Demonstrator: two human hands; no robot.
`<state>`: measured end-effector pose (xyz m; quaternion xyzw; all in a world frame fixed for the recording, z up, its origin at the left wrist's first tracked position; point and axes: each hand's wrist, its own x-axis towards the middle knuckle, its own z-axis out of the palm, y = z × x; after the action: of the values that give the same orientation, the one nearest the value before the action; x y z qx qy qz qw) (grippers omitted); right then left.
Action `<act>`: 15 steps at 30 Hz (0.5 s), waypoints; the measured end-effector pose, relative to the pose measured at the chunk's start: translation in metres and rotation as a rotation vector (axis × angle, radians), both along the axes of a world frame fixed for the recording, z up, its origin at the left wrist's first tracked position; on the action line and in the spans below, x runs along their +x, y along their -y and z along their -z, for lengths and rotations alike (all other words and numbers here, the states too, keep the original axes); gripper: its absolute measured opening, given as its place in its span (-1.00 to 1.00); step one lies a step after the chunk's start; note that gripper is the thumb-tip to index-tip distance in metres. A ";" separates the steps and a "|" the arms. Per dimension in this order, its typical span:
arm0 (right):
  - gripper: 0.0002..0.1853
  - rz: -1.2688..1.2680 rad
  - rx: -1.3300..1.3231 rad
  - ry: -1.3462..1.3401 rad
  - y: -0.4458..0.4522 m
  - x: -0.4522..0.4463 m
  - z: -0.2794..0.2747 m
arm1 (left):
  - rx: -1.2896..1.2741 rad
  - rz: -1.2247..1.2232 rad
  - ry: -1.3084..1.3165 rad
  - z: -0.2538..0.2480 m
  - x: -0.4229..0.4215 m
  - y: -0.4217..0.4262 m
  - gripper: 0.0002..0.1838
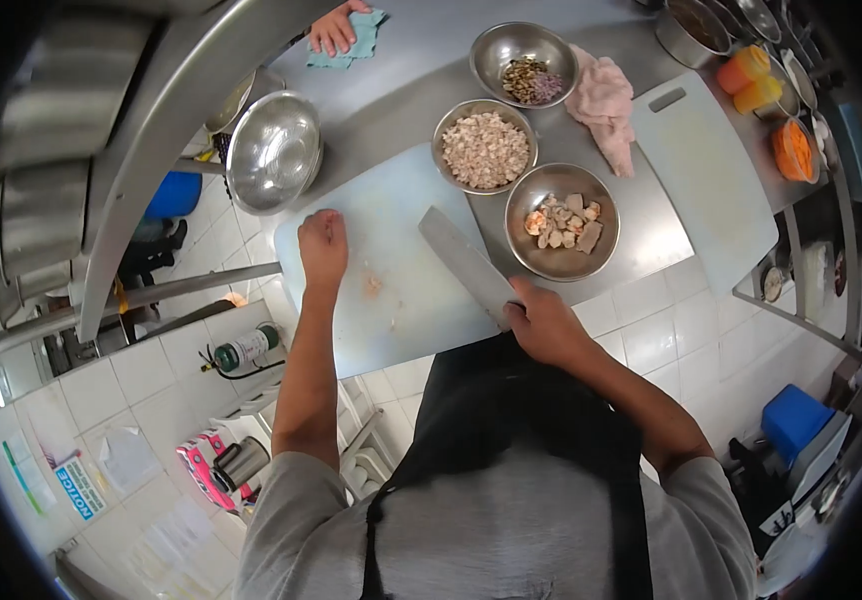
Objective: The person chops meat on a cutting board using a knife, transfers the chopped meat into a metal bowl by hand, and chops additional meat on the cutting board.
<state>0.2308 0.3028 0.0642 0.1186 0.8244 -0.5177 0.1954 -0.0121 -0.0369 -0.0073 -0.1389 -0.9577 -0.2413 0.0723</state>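
My left hand [324, 240] is closed in a fist at the left side of a pale cutting board [361, 340]; whatever is inside it, if anything, is hidden. My right hand [543, 322] grips a broad-bladed knife [463, 255] by its handle, the blade slanting up and left over the board's right part. A few small food scraps [374, 284] lie on the board between my hands. Beyond the blade stands a metal bowl [563, 262] of chunky pieces of seafood [566, 220]. Behind it, another metal bowl [441, 172] holds finely chopped pale pieces [485, 150].
A third bowl [486, 50] holds chopped dark and purplish bits. An upturned or empty-looking metal bowl [273, 150] sits at the left. A pink cloth [603, 110] and second cutting board [706, 170] are right. Another person's hand [333, 32] holds a teal cloth [363, 38].
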 end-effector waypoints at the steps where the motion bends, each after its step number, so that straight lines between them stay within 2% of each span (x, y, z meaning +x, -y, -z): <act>1: -0.62 0.009 0.012 0.001 0.001 -0.003 -0.001 | -0.099 0.028 -0.101 0.005 0.008 0.006 -0.84; 3: -0.62 0.062 -0.042 -0.064 0.004 -0.006 0.021 | -0.027 0.076 -0.068 0.008 0.044 0.006 -0.83; 6: -0.63 0.176 -0.201 0.053 0.011 -0.020 0.012 | 0.061 0.168 -0.021 0.000 0.105 -0.008 -0.75; 7: -0.63 0.223 -0.262 0.129 0.014 -0.025 0.007 | 0.075 0.149 -0.013 -0.003 0.121 -0.012 -0.70; 12: -0.77 0.284 -0.217 0.179 0.023 -0.019 0.010 | 0.114 0.053 0.014 -0.028 0.177 -0.021 -0.30; 13: -0.78 0.308 -0.207 0.194 0.025 -0.017 0.011 | 0.052 0.046 0.065 -0.025 0.183 -0.014 -0.10; 15: -0.77 0.323 -0.193 0.194 0.029 -0.014 0.011 | 0.051 -0.015 0.031 -0.018 0.186 -0.002 -0.08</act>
<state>0.2167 0.2737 0.0533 0.2795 0.7186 -0.6049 0.1988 0.1737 -0.0354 0.0102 -0.1263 -0.9533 -0.2670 0.0628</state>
